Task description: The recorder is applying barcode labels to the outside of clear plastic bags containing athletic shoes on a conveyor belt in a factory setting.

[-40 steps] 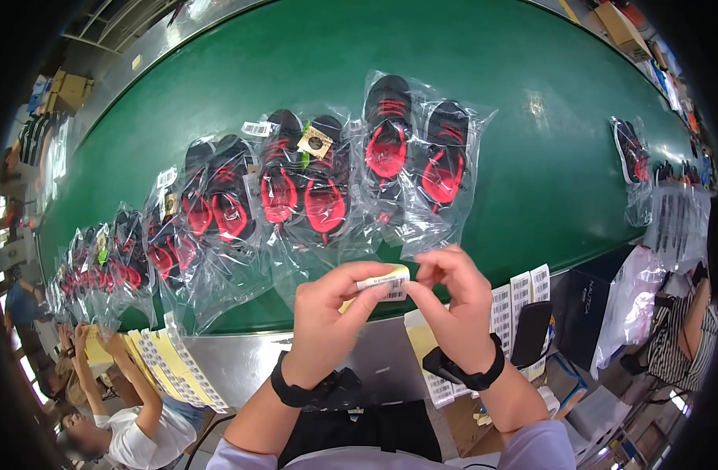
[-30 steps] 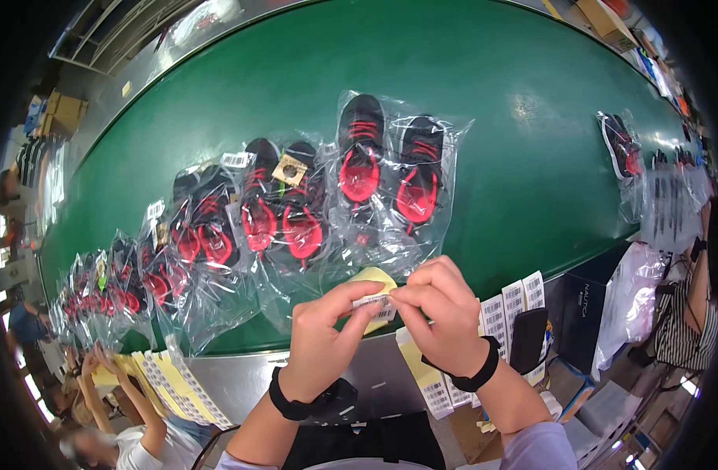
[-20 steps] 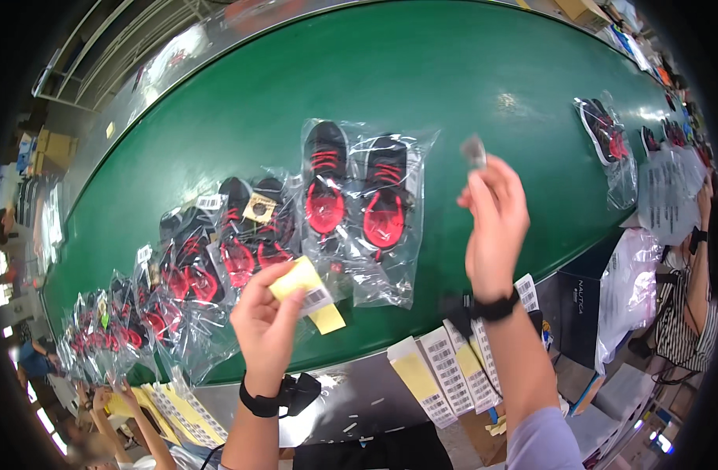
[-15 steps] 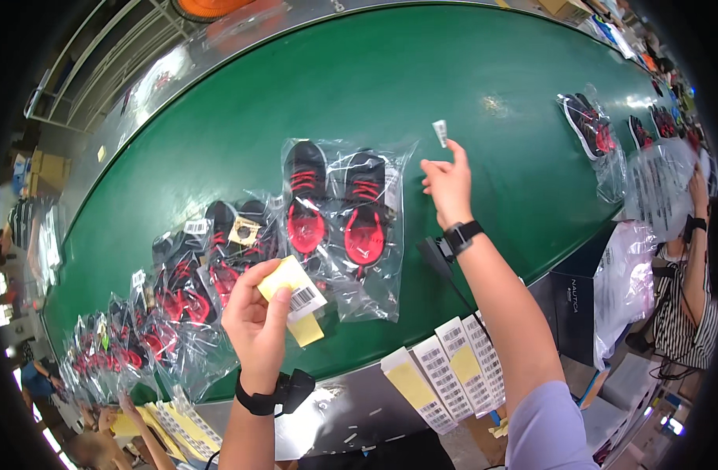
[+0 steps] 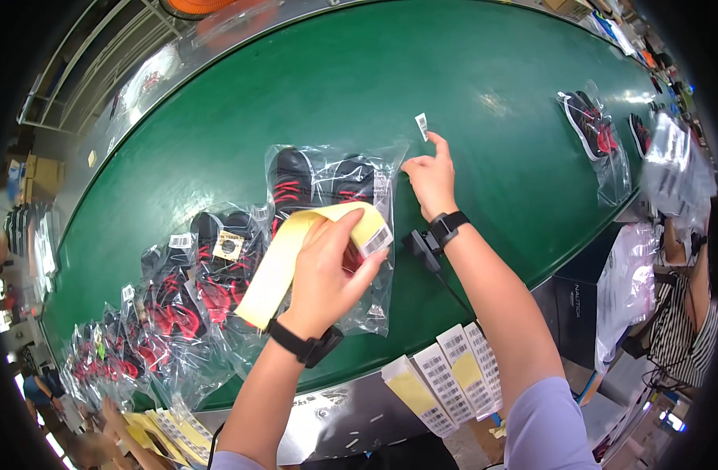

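While a small white sticker (image 5: 421, 125) sits pinched at the fingertips of the right hand (image 5: 431, 176) above the green belt (image 5: 468, 70), the left hand (image 5: 327, 270) grips a yellow backing strip (image 5: 284, 262) over a clear bag of black-and-red shoes (image 5: 320, 184). More bagged shoes (image 5: 194, 274) lie left.

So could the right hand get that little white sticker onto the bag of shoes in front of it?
Probably yes. The right hand holds the small sticker just past the upper right corner of the clear shoe bag, with only bare green belt between.
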{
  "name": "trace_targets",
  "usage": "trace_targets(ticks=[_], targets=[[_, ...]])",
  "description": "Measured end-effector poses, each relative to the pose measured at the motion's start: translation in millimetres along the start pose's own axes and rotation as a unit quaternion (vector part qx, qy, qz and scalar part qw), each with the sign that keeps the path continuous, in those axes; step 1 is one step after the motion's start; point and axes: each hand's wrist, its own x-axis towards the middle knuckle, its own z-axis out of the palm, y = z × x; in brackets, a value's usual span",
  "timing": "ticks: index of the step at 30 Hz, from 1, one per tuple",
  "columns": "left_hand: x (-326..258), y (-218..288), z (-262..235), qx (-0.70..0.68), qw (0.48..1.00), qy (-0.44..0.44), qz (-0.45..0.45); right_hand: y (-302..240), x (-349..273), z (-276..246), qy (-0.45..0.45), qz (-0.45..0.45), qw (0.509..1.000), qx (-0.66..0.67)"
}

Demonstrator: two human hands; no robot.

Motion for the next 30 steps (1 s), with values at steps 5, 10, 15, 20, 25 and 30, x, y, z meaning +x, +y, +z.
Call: trace_targets(ticks=[5,10,15,20,25,30], targets=[[13,-16,26,0.068,0.997,0.007,0.039,7,-3,-24,-0.038,0.012,0.998,0.040],[9,-22,33,0.078,0.996,0.009,0.036,-14,-7,-14,-0.050,0.041,0.994,0.089],[7,-22,34,0.085,0.996,0.001,0.038,-16,-2,7,-0.050,0.047,0.997,0.038],[4,-26,33,0.071,0.997,-0.003,0.035,-11,0,12,-0.063,0.028,0.994,0.086],[5,-23,26,0.046,0.999,-0.019,-0.004,-2,-10,-10,-0.080,0.030,0.991,0.098],[8,-30,33,0.064,0.998,0.019,0.020,2,-12,-15,-0.079,0.044,0.989,0.113]])
